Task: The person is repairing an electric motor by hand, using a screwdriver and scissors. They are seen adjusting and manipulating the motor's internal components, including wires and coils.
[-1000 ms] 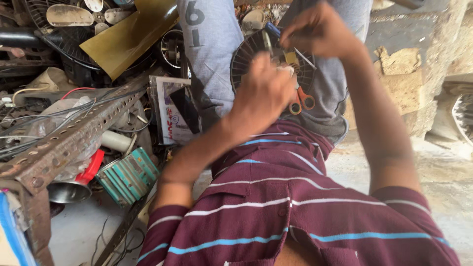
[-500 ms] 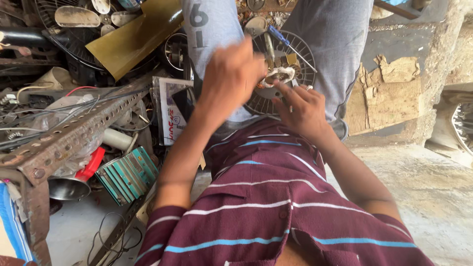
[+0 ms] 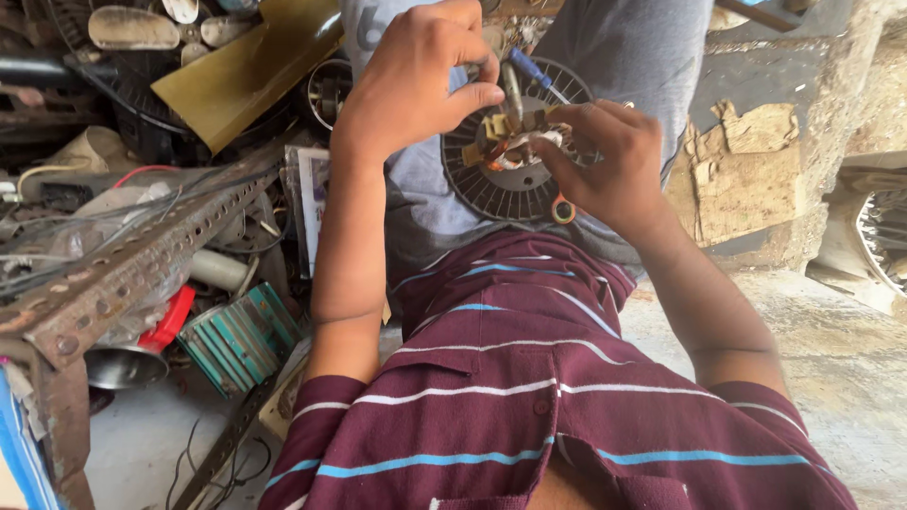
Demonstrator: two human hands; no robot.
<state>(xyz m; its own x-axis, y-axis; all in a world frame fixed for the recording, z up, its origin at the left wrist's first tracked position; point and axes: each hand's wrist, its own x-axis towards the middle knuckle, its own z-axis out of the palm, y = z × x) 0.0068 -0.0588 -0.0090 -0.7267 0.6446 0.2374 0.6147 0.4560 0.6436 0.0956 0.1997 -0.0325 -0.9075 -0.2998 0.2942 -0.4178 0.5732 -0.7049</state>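
Basically, all places given rel. to the fan motor [image 3: 518, 151], which sits on the person's lap, upper centre of view.
L hand: left hand [image 3: 416, 80] is up-left of motor, fingers curled narrow, thumb + forefinger tips pinched on a thin tool shaft [image 3: 511, 90] just above motor top. Shaft is upright, lower end meets the windings; blue handle bit shows behind it.
R hand: right hand [image 3: 609, 165] is on motor's right side, touching it; fingers half-closed, tips pressing the copper/tan winding block [image 3: 515, 142] at motor centre. Can't tell if it grips or only steadies.
Motor: dark round ribbed disc, face toward camera, tilted a bit; between both hands, L above, R beside.
Ring: small orange ring [image 3: 564, 210] at motor's lower right edge, just under R hand; what it belongs to is unclear.
Lap: grey trousers [image 3: 624, 57] behind/under motor; maroon striped shirt [image 3: 529, 378] below it, near the camera.
Left of motor: yellow-olive flat sheet [image 3: 241, 76], well apart up-left; perforated rusty angle bar [image 3: 132, 264] far left; teal finned block [image 3: 241, 340] down-left on floor; red piece [image 3: 170, 316] beside it.
Right of motor: torn cardboard [image 3: 746, 161] against wall, near.
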